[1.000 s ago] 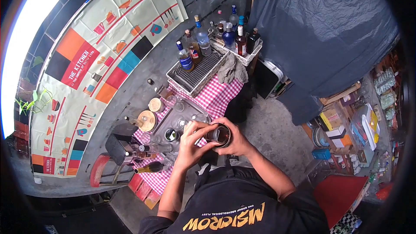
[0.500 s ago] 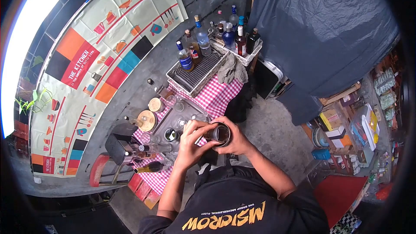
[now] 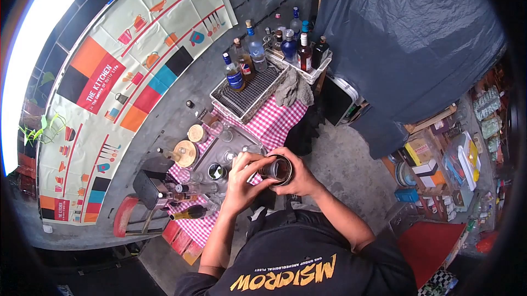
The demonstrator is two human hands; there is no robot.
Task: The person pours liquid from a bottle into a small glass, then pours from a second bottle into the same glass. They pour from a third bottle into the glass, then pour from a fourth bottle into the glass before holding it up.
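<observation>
Held in front of my chest is a round cup, its dark inside facing up at me within a paler rim. My left hand grips it from the left, thumb below and fingers curved over the near side. From the right, my right hand wraps round its wall. What the cup contains is too dark to make out. Just left of my left hand, a glass with green leaves stands by the metal tray on the checked cloth.
Bottles stand on a wire-mesh rack at the back. More bottles fill a white basket; a grey cloth lies beside it. Round wooden lids sit left of the tray. A bottle lies near the table's front corner.
Almost nothing differs. Both hands keep the same grip on the cup, which stays in the same place.
</observation>
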